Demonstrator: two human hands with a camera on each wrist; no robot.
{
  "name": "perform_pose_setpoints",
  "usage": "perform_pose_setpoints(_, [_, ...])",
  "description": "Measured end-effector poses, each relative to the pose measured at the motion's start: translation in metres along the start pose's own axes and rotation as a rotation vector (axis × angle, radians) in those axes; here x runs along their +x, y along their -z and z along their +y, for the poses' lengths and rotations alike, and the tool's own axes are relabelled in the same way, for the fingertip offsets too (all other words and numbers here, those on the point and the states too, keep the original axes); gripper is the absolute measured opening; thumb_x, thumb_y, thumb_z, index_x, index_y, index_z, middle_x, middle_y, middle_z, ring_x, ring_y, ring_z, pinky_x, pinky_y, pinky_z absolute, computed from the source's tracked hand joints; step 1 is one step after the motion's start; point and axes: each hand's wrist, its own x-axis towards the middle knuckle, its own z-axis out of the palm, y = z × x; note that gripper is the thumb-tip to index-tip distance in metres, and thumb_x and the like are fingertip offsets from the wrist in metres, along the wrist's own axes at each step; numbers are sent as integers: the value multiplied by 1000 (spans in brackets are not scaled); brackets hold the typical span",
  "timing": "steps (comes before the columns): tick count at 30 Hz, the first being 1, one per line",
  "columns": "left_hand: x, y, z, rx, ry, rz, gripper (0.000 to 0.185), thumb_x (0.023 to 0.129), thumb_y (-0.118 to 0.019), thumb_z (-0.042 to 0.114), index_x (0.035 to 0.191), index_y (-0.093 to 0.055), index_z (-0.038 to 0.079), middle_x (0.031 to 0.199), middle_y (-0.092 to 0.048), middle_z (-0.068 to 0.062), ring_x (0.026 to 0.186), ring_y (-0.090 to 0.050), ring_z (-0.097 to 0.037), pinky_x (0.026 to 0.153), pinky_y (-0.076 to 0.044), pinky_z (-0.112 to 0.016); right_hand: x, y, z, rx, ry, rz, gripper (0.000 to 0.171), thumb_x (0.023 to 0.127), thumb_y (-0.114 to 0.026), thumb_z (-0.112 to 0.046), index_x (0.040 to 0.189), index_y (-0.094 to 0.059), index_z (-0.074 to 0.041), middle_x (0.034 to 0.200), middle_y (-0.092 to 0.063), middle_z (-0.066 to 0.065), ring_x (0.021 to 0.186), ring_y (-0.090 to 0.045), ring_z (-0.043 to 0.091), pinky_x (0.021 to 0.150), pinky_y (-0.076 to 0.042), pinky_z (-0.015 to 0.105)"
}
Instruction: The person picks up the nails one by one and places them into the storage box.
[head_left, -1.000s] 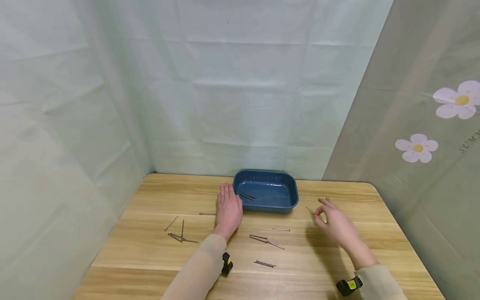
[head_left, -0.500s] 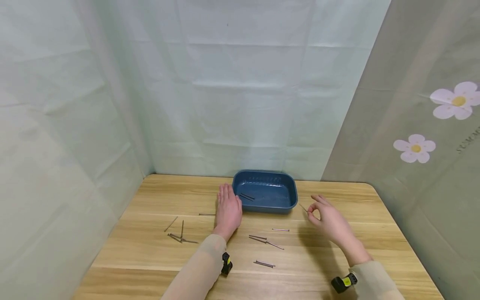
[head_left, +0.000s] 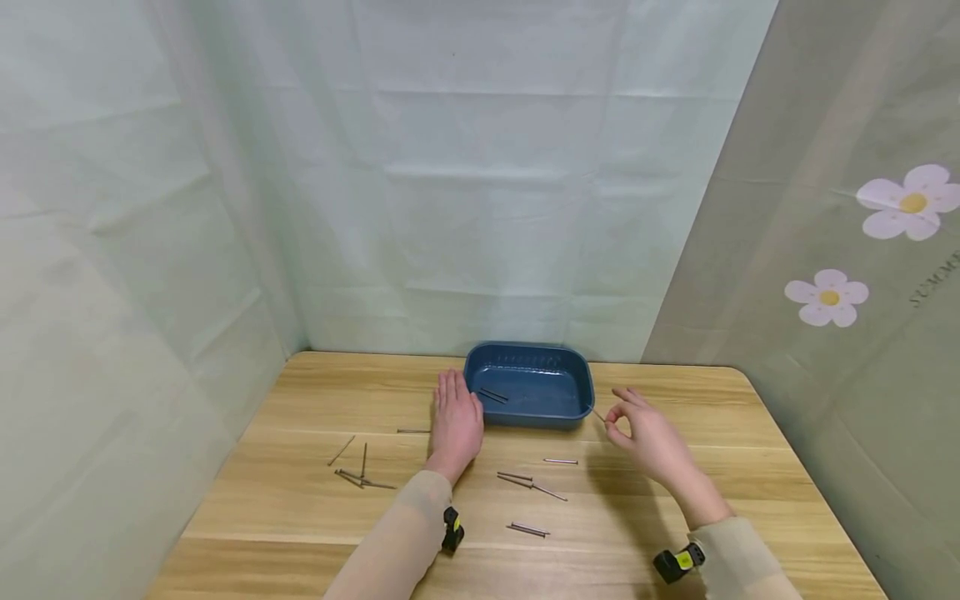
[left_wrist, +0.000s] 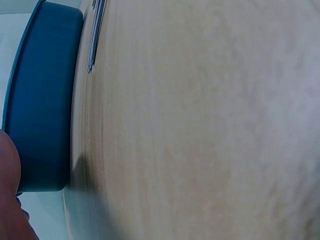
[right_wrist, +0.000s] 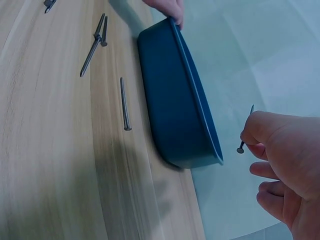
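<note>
A dark blue rectangular tray point(head_left: 532, 421) stands at the back of the table, with two nails point(head_left: 493, 395) lying in its left part. My left hand point(head_left: 456, 425) rests against the tray's left end, fingers straight, touching its rim. Just right of the tray, my right hand point(head_left: 648, 437) pinches a nail point(right_wrist: 241, 149) between thumb and forefinger, its other fingers spread. That nail slants up toward the tray's right rim; the right wrist view shows its head below the fingertips. In the left wrist view only a bit of the left hand point(left_wrist: 7, 167) shows beside the tray wall.
Loose nails lie on the wooden table point(head_left: 450, 575): a single nail point(head_left: 561, 461) before the tray, a group point(head_left: 531, 485) nearer, a pair point(head_left: 528, 529) closer still. Several more nails point(head_left: 360, 477) lie left, and one nail point(head_left: 412, 431) beside the left hand. Cloth hangs behind.
My right hand has moved left with the pinched nail, from well right of the tray to close beside its right rim. The left hand has stayed at the tray's left end.
</note>
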Motion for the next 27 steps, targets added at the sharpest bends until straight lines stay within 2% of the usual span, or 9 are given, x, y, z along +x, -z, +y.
perform_pose_setpoints(6, [0, -1, -1, 2, -7, 5, 58, 116, -32, 22, 161, -30, -13, 170, -26, -31, 161, -19, -45, 129, -21, -56, 3, -2, -4, -10, -12, -9, 15, 97, -74, -12, 87, -65, -18, 150, -59, 26, 146, -47, 50, 104, -51, 64])
perform_pose_setpoints(12, [-1, -1, -3, -4, -21, 20, 57, 116, -33, 22, 161, -31, -14, 169, -29, -32, 160, -21, -45, 128, -23, -56, 8, -9, -7, 6, 8, -16, 17, 96, -76, -13, 86, -65, -18, 149, -60, 26, 146, -48, 49, 110, -47, 63])
perform_pose_setpoints(15, [-2, 0, -3, -3, -23, 18, 57, 116, -32, 22, 161, -31, -14, 169, -29, -32, 160, -21, -45, 129, -22, -56, 10, -11, -10, 10, 22, -19, 18, 96, -77, -13, 85, -64, -19, 149, -60, 25, 146, -48, 48, 108, -49, 62])
perform_pose_setpoints(22, [-1, 1, -3, -11, -25, 20, 56, 115, -38, 19, 161, -32, -14, 169, -28, -32, 160, -21, -44, 129, -22, -55, 19, -16, -25, 9, 62, -37, 16, 96, -74, -11, 86, -63, -18, 149, -60, 25, 145, -49, 47, 100, -56, 54])
perform_pose_setpoints(27, [-1, 0, -3, -15, -21, 16, 57, 115, -39, 19, 161, -31, -14, 169, -28, -32, 160, -21, -44, 129, -22, -55, 27, -21, -34, 10, 70, -66, 16, 96, -73, -12, 87, -62, -19, 150, -60, 23, 146, -49, 45, 90, -55, 46])
